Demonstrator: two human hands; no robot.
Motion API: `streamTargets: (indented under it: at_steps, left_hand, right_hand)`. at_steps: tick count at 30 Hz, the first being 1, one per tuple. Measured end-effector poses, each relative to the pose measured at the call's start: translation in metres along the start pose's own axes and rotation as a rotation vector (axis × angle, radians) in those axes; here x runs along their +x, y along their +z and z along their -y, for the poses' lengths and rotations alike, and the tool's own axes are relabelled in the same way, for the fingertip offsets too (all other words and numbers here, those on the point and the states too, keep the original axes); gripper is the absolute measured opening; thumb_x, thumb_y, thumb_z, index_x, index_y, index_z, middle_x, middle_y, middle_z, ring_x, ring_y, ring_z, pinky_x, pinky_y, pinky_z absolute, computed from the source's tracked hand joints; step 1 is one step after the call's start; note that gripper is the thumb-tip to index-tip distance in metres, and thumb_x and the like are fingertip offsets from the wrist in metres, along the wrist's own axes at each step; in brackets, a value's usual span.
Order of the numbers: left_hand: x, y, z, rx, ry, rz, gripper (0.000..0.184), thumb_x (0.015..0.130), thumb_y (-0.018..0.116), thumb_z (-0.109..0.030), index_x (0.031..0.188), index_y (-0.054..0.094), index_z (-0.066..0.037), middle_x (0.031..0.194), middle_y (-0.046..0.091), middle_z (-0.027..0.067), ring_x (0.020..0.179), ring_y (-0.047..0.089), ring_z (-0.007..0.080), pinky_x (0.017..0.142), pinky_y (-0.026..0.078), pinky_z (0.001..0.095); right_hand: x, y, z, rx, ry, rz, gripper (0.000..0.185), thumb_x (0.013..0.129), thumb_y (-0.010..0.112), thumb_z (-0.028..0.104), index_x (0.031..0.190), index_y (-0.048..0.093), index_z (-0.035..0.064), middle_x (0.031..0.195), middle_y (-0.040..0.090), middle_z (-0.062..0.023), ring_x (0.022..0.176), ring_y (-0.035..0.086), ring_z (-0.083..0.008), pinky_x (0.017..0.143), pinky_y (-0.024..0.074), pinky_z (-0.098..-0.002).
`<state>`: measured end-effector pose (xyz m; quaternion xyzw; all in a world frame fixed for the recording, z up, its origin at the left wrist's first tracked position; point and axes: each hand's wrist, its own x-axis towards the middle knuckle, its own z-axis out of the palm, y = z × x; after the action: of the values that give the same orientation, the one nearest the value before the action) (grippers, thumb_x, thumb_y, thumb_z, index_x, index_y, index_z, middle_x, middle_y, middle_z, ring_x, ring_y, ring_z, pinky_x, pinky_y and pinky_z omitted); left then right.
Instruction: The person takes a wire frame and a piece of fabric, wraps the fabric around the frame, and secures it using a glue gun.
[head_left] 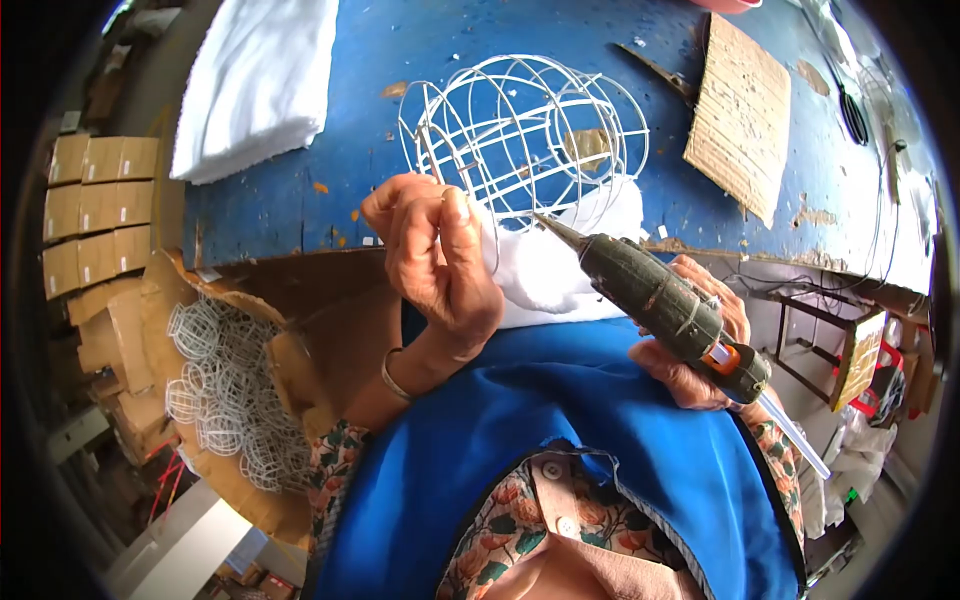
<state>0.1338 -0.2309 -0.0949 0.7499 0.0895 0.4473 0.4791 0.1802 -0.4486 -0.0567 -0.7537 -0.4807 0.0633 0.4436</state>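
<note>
My left hand is closed, thumb and fingers pinched together at the near left rim of a white wire cage. The fingers hide the exact spot they grip. The rounded cage lies tilted over the blue table, its near side over a bunched white cloth. In my right hand is a dark green hot glue gun, fingers wrapped around it. Its pointed nozzle is at the cage's lower wires; whether they touch, I cannot tell. A clear glue stick sticks out of its back end.
On the blue table lie a folded white cloth stack and a cardboard piece. A big carton full of wire cages stands at lower left, near stacked boxes. Cables hang at right beside a stool.
</note>
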Motion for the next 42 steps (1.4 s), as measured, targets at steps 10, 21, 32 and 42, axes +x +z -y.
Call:
streamTargets:
  at_steps: [10, 21, 32, 42]
  left_hand:
    - [-0.001, 0.000, 0.002, -0.010, 0.014, -0.018, 0.012, 0.088, 0.051, 0.000, 0.076, 0.053, 0.001, 0.080, 0.054, 0.0087, 0.090, 0.044, 0.0239, 0.080, 0.037, 0.0346]
    - [-0.001, -0.005, 0.004, 0.059, 0.100, 0.059, 0.020, 0.097, 0.044, -0.005, 0.101, 0.057, 0.009, 0.101, 0.050, 0.0121, 0.091, 0.048, 0.0164, 0.082, 0.040, 0.0294]
    - [-0.001, 0.000, 0.003, -0.030, 0.024, -0.014, 0.012, 0.090, 0.049, 0.000, 0.080, 0.053, 0.003, 0.086, 0.052, 0.0110, 0.090, 0.043, 0.0207, 0.079, 0.037, 0.0304]
    - [-0.003, -0.001, 0.003, -0.063, -0.008, -0.024, 0.013, 0.092, 0.047, 0.001, 0.082, 0.053, 0.005, 0.090, 0.050, 0.0111, 0.089, 0.042, 0.0189, 0.078, 0.036, 0.0292]
  right_hand:
    - [-0.004, -0.002, -0.001, 0.012, 0.013, -0.023, 0.037, 0.066, 0.079, 0.024, 0.083, 0.057, 0.0007, 0.072, 0.054, -0.0111, 0.060, 0.052, -0.0269, 0.056, 0.0431, -0.0367]
    - [-0.006, -0.003, 0.000, 0.051, 0.052, -0.039, 0.035, 0.069, 0.078, 0.025, 0.084, 0.057, 0.0012, 0.071, 0.054, -0.0105, 0.060, 0.052, -0.0269, 0.055, 0.0422, -0.0371]
    - [-0.009, -0.008, -0.002, -0.004, 0.013, -0.026, 0.033, 0.069, 0.077, 0.021, 0.085, 0.057, 0.0013, 0.069, 0.053, -0.0096, 0.060, 0.051, -0.0259, 0.055, 0.0416, -0.0375]
    - [-0.012, -0.007, -0.002, 0.034, 0.128, -0.030, 0.030, 0.070, 0.075, 0.022, 0.084, 0.057, 0.0029, 0.070, 0.053, -0.0092, 0.062, 0.051, -0.0266, 0.055, 0.0417, -0.0370]
